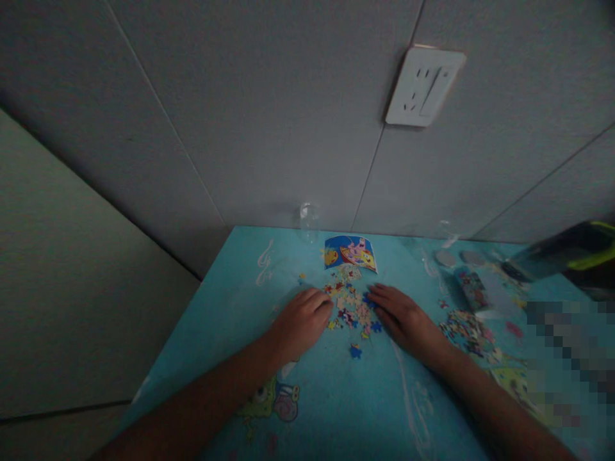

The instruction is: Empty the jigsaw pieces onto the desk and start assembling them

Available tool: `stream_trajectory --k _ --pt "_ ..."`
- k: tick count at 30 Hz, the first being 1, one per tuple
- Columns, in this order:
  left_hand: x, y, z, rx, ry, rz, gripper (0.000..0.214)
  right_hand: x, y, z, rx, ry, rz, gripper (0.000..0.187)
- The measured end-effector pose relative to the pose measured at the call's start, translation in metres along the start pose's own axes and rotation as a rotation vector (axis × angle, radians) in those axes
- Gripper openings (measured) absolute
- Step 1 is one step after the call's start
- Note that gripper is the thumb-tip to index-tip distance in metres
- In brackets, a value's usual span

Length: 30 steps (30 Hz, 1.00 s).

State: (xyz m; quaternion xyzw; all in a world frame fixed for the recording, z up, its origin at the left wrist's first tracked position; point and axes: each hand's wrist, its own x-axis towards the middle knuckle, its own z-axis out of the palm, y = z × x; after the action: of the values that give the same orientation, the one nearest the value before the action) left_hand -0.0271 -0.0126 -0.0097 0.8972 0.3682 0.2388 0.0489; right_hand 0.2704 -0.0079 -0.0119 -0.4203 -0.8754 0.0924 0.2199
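A small heap of loose jigsaw pieces (349,301) lies on a light blue cartoon-printed table cover (336,397). My left hand (302,320) rests palm down on the left side of the heap, fingers together and lying flat, holding nothing. My right hand (401,315) lies flat on the right side, its fingertips touching the pieces. A single blue piece (355,350) sits apart, nearer to me. Behind the heap, a curled picture card (350,251) shows cartoon figures.
A clear glass (309,221) stands at the table's back edge by the grey wall. A second heap of pieces (465,330) and a small printed tube (471,288) lie to the right. A wall socket (423,85) is above. A dark green-trimmed object (571,253) intrudes at right.
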Motion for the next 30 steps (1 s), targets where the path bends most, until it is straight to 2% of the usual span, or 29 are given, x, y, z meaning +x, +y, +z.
stream_trajectory --k 4,10,14,20,25,30 --pt "-0.002 0.001 -0.001 0.029 0.012 -0.078 0.014 0.001 -0.006 -0.009 -0.017 0.063 -0.062 0.036" --pt "-0.005 0.003 0.003 0.025 0.019 -0.146 0.013 -0.001 -0.057 -0.004 0.016 -0.173 -0.268 0.047" --pt "-0.007 -0.002 0.005 -0.044 0.035 -0.167 0.016 0.001 -0.052 0.002 -0.025 -0.164 -0.195 0.042" --pt "-0.015 -0.013 -0.001 -0.196 0.000 -0.028 0.023 -0.001 -0.023 -0.006 -0.062 -0.058 -0.081 0.040" --pt "-0.020 -0.021 -0.008 -0.058 0.052 -0.115 0.024 -0.005 -0.019 -0.008 -0.002 0.026 -0.028 0.040" --pt "-0.017 -0.019 -0.009 -0.001 -0.019 0.004 0.027 -0.006 -0.027 -0.001 -0.014 0.054 0.037 0.041"
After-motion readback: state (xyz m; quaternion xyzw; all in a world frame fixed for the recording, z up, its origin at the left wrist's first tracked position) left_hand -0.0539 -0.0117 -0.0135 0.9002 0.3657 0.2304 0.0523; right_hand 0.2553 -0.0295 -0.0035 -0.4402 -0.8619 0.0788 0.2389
